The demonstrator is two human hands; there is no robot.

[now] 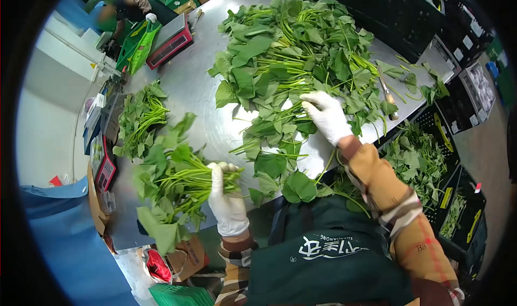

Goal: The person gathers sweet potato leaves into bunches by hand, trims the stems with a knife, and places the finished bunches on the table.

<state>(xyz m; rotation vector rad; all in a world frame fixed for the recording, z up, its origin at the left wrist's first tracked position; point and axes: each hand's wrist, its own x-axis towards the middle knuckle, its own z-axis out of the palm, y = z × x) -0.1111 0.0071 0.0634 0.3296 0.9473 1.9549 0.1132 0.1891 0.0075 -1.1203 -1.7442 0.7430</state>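
Note:
My left hand (225, 204), in a white glove, is closed around a bunch of leafy green stems (175, 179). The leaves of that bunch point left and the cut ends stick out to the right of my fist. Across the metal table (191, 85) spreads a large pile of leafy greens (291, 53) with long pale-green stems. At the pile's near right side is my right hand (326, 115), also gloved, its thumb and forefinger apart beside the stems. No bunch shows in it. Another bundle of greens (141, 117) lies on the table beyond the held bunch.
A knife (389, 96) lies at the table's right edge. Scales (169, 39) (105, 166) stand at the far left and left. Black crates of greens (417, 166) are on the right; a dark crate (377, 15) stands behind the pile. Another person (137, 10) handles a green bag (144, 47).

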